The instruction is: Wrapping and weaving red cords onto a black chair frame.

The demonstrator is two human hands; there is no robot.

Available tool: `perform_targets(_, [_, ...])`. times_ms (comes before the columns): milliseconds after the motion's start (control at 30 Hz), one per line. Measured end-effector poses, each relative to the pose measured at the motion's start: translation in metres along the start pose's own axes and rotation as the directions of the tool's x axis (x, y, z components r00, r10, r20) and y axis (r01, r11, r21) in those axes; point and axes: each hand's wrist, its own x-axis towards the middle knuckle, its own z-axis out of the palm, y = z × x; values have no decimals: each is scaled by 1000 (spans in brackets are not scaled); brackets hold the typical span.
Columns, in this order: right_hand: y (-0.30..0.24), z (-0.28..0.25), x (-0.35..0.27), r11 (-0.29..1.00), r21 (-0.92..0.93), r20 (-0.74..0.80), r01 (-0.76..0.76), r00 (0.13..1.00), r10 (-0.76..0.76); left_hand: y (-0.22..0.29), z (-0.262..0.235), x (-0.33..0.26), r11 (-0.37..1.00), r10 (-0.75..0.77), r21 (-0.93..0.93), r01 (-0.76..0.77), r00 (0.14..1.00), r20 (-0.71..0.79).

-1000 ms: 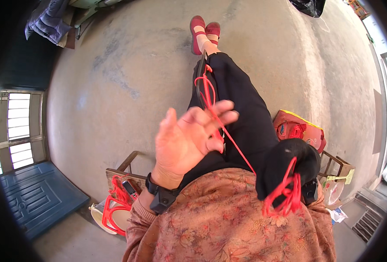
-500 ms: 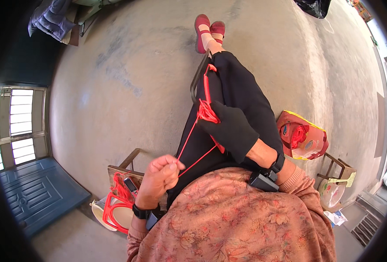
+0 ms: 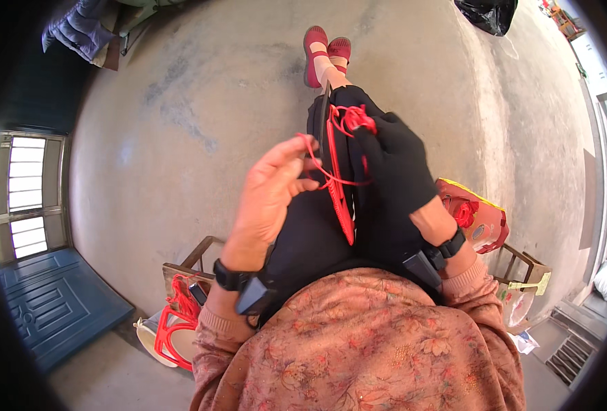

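Observation:
Over my lap stands a narrow dark frame [image 3: 325,127], seen nearly edge-on, with a red wrapped strip [image 3: 342,209] along its near part. My right hand [image 3: 401,161], in a black glove, closes on a bundle of red cord [image 3: 359,119] at the frame's right side. To the left of the frame is my bare left hand [image 3: 266,195], thumb and fingers curved around a loop of red cord [image 3: 302,139]. The loop runs from these fingers across the frame toward the glove. Some left fingertips are hidden behind the frame and cord.
On my left, a wooden stool [image 3: 188,264] bears red cord, a small dark device [image 3: 199,294] and red frame-like pieces [image 3: 168,339]. A red bag [image 3: 490,229] with red cord inside rests on my right, beside another wooden stool [image 3: 523,264]. A black plastic bag [image 3: 490,15] lies farther off.
My left hand has moved up and forward to the frame, its fingers wider apart. The right hand has shifted forward and right with the cord bundle. The frame has turned more edge-on.

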Motion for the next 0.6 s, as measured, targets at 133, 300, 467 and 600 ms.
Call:
perform_targets(133, [4,15,7,945,137,305,-297,920,245,-19,1,8,942,-131,313,122,991,8])
perform_targets(300, [8,13,-7,801,510,394,-314,913,107,-18,-8,9,814,-110,561,147,989,-99])
perform_targets(467, [12,-13,-22,881,402,164,-249,966,198,28,-28,-12,956,-285,49,289,956,-66])
perform_targets(600, [-4,-22,-38,998,39,204,57,977,-64,70,-13,-53,834,-262,482,268,962,-81])
